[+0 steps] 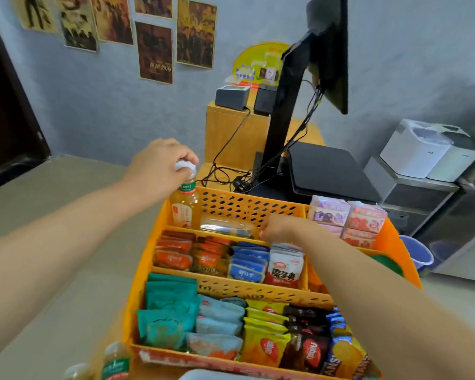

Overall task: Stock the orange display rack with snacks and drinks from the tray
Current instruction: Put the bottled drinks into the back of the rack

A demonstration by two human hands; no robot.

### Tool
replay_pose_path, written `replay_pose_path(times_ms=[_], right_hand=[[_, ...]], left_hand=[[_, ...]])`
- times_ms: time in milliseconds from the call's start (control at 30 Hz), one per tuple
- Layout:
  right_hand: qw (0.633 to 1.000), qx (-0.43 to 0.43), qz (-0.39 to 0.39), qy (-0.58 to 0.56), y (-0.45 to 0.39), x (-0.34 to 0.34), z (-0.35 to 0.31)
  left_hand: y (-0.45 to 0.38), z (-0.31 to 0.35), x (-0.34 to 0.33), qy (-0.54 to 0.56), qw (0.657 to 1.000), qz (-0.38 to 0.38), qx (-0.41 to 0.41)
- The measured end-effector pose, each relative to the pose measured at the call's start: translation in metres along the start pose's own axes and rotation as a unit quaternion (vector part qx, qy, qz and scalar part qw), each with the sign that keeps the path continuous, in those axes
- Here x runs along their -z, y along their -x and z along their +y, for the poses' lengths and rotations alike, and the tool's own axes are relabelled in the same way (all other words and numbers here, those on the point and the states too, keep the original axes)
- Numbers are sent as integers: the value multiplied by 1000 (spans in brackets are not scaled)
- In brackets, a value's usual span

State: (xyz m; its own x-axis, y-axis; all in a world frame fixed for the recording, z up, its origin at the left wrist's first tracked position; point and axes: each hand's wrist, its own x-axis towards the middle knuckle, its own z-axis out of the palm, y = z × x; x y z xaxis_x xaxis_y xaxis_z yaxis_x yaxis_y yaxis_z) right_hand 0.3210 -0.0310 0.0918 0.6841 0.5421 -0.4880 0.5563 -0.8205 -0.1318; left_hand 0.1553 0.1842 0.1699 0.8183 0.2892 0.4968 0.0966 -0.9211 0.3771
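At lower left of the frame a spare bottle (pixel 115 362) waits in front of the rack (pixel 392 237), so the drinks step looks unfinished. Left of centre, the left hand (pixel 159 167) grasps the white cap of a bottle (pixel 183 205) standing upright in the top tier's left corner, against the side wall. To its right a second bottle (pixel 226 228) lies on its side in the same tier; the right hand (pixel 281 229) is at its far end, fingers curled, though I cannot tell whether they hold it. Next, I judge, that bottle must be stood up beside the first; open room remains along the perforated back wall, bounded further right by the divider before the cartons (pixel 346 218). The lower tiers look full.
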Motion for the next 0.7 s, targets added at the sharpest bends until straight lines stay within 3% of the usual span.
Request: replay_pose_path(times_ms=[67, 200, 433, 533, 700], right_hand=[[1000, -8, -14, 4, -4, 0, 1], [1000, -22, -10, 8, -9, 2, 4], [984, 0, 6, -177, 8, 19, 18], [940, 8, 41, -339, 19, 33, 19], [879, -99, 178, -431, 18, 52, -7]], left_hand=[[-1, -13, -3, -37, 998, -38, -25], [-1, -28, -12, -9, 997, -82, -10], [-6, -36, -22, 34, 997, -72, -1], [-7, -38, -26, 42, 997, -63, -4], [-4, -37, -32, 39, 998, -45, 0]])
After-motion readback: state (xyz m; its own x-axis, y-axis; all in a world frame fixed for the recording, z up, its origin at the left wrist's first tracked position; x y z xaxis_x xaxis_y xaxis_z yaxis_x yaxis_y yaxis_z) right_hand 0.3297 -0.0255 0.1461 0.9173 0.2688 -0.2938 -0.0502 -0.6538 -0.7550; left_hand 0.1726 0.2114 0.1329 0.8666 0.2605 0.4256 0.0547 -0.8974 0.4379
